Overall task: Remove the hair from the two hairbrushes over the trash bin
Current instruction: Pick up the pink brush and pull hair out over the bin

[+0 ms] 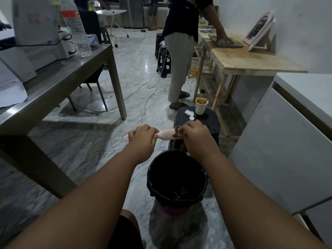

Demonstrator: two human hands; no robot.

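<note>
A pink round hairbrush [167,134] lies level in the air just beyond the far rim of the trash bin [152,186], which has a black liner and stands on the floor. My left hand [142,135] is closed around the brush's handle. My right hand [195,136] pinches a brown clump of hair [177,133] at the bristle end; more hair hangs below that hand, over the bin's far edge. Only one brush is visible.
A black stool [212,123] behind the bin carries a paper cup [200,106] and a crumpled tissue. A steel table [59,83] stands left, a white cabinet [280,150] right. A person stands at a wooden table [251,62] ahead. Cables cross the floor.
</note>
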